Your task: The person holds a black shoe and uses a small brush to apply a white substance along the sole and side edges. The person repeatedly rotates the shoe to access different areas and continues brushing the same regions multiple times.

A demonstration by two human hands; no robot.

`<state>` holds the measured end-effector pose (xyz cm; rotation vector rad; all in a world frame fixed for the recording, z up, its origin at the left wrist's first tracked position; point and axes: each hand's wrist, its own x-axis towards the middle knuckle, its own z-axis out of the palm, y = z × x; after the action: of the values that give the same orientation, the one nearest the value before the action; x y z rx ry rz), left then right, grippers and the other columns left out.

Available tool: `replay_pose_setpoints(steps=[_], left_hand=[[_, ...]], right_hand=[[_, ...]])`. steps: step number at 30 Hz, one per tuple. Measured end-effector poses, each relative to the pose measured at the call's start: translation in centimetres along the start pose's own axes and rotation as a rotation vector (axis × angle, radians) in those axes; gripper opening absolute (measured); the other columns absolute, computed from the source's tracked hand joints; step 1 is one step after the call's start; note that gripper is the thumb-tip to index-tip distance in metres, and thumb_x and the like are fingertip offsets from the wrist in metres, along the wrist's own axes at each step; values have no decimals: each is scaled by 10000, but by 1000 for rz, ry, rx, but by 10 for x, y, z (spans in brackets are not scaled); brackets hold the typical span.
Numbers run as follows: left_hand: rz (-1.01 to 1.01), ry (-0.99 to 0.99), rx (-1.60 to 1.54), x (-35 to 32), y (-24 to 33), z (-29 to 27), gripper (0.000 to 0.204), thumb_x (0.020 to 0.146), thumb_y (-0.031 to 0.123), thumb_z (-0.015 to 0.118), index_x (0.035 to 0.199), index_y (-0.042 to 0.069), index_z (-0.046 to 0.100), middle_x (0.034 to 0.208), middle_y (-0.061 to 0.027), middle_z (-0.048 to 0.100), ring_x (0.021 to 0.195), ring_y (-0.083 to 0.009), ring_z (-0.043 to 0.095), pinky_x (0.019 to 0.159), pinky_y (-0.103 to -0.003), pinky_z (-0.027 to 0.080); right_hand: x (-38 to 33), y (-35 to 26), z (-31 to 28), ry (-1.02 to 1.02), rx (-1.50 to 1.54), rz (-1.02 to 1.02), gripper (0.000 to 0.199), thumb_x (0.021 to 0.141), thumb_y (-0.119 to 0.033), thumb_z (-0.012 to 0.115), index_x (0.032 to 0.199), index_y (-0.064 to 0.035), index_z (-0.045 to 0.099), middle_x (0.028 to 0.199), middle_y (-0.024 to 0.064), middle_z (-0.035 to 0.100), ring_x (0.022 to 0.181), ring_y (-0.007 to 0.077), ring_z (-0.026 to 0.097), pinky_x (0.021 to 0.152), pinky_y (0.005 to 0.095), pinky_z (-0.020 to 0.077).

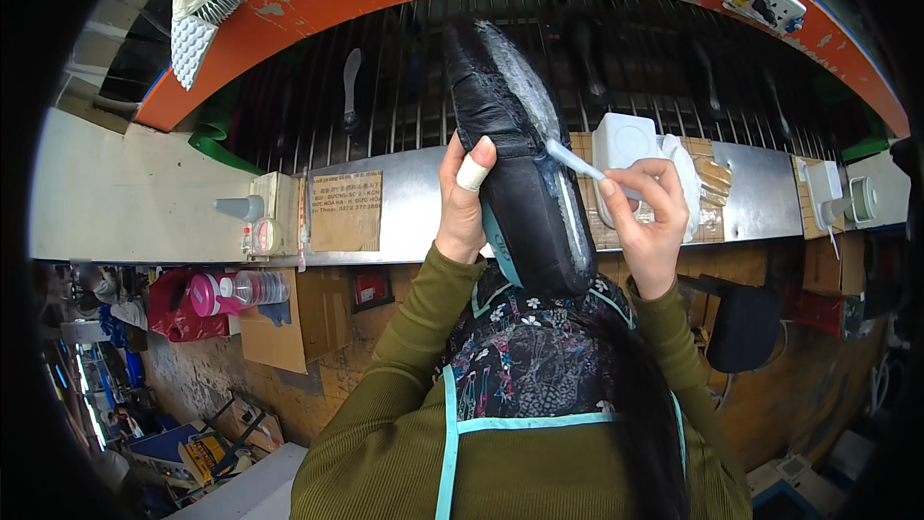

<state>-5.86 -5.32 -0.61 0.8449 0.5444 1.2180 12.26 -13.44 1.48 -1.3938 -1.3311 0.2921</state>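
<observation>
Left hand [464,197] gripped the black shoe [515,188] above the bench's [409,207] near edge; right hand [650,221] pinched a white brush [577,163], tip at the pale streak [527,82]. Shoe judged light, soft-skinned over a stiff core, best held by its unsmeared side.

two hands [456,212], one held black shoe [527,200], one held pale tool [577,164], one thumb wrap [471,173]
</observation>
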Motion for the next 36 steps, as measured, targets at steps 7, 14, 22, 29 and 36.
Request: replay_pose_setpoints(steps=[7, 14, 22, 29, 36], left_hand=[[-3, -70, 133, 3, 4, -7, 582, 896, 462, 579, 1252, 14, 477, 1141, -114, 594, 1026, -202, 603, 903, -348, 504], [12, -39, 157, 10, 14, -5, 537, 874, 437, 611, 1207, 29, 511, 1079, -80, 609, 958, -160, 609, 847, -304, 507], [39, 19, 113, 17, 16, -7, 457, 861, 359, 663, 1166, 38, 551, 1024, -54, 617, 891, -127, 604, 809, -265, 502], [-2, 24, 86, 24, 12, -11, 432, 872, 359, 652, 1150, 40, 561, 1008, -43, 617, 873, -117, 602, 788, -259, 500], [-65, 33, 97, 33, 1, -22, 461, 911, 426, 575, 1177, 50, 561, 1072, -76, 632, 947, -161, 618, 858, -316, 506]], right_hand=[[12, 9, 2, 4, 6, -103, 123, 757, -82, 767, 866, -47, 721, 862, 19, 561, 625, 90, 489, 573, 235, 401], [6, 14, -5, -135, 92, -56, 112, 758, -48, 752, 863, -24, 720, 832, 23, 566, 609, 74, 475, 536, 224, 406], [-4, 17, -9, -179, 102, -40, 116, 754, -49, 755, 861, -20, 718, 818, 24, 559, 613, 78, 472, 540, 227, 403], [-16, 22, -14, -201, 114, -16, 118, 752, -57, 760, 859, -26, 722, 825, 24, 561, 608, 83, 459, 533, 228, 392], [-23, 25, -20, -229, 106, -19, 133, 747, -56, 765, 870, -25, 723, 831, 26, 560, 606, 81, 457, 544, 227, 396]])
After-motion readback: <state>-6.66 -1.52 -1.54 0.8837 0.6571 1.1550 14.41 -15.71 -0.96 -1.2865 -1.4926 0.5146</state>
